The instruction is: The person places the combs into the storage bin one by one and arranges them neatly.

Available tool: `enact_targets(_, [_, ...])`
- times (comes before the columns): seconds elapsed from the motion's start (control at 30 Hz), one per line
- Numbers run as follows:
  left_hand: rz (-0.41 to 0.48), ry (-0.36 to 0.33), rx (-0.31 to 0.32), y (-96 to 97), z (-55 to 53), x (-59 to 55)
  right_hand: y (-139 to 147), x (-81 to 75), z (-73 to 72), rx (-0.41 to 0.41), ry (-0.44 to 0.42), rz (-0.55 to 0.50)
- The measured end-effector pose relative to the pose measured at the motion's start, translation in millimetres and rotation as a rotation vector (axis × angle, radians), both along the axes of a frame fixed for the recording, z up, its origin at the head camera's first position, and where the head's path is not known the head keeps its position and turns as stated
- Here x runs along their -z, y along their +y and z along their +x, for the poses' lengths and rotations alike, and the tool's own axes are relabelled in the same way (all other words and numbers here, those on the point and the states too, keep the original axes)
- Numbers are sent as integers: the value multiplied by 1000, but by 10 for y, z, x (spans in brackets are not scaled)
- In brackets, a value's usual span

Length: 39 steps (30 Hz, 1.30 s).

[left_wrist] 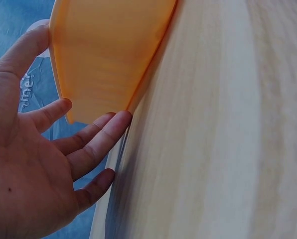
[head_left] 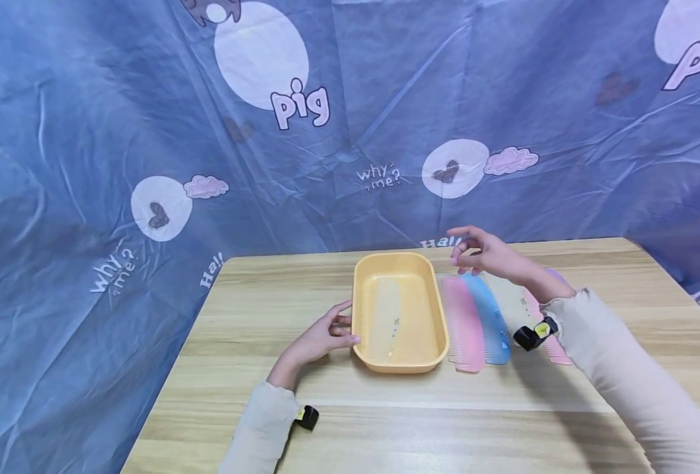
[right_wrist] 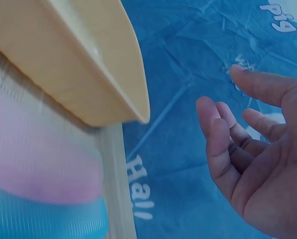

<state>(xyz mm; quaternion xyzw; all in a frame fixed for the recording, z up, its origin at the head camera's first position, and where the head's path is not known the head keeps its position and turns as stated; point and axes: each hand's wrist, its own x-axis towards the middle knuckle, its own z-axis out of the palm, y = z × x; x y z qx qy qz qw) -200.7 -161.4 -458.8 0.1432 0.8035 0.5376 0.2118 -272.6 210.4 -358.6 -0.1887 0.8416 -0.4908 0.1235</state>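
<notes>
A yellow plastic tray (head_left: 409, 368) stands on the table with a cream comb (head_left: 385, 316) lying lengthwise in its left half. My left hand (head_left: 320, 336) is at the tray's left side, thumb at the rim and fingers extended against the outer wall, as the left wrist view shows. Beyond the tray's right side, my right hand (head_left: 492, 255) hovers above the combs, its fingers loosely bent and holding nothing. Beneath and beside it lie a pink comb (head_left: 468, 322), a blue comb (head_left: 492, 322), another cream comb (head_left: 500, 293), a second pink comb (head_left: 558, 354) and something purple (head_left: 557, 275), partly hidden by the right arm.
The wooden table (head_left: 385, 428) ends at a back edge just behind the tray. A blue printed cloth (head_left: 350, 191) hangs behind it and at the left. Each wrist carries a small black camera (head_left: 307, 417). The right sleeve (head_left: 616, 368) crosses over the table's right part.
</notes>
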Motion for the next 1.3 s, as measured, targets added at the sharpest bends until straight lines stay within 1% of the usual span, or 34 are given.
enact_targets(0.2, [-10,3,1,-11,-10,31,182,15,26,8,-5,15])
enact_targets(0.47, [-6,2,7,-8,1,23,395,48,85,15,7,48])
enact_targets(0.7, [7,1,-1,-11,7,12,627,86,134,54,7,60])
enact_targets(0.87, [6,3,3,-20,4,21,836,154,156,68,5,30])
enact_targets(1.03, [12,7,7,-22,2,22,1059,241,161,99,4,-11])
enact_targets(1.2, [15,0,18,-9,-8,26,1334,319,197,152,1,37])
enact_targets(1.3, [20,3,20,-13,-17,43,1484,394,207,175,1,56])
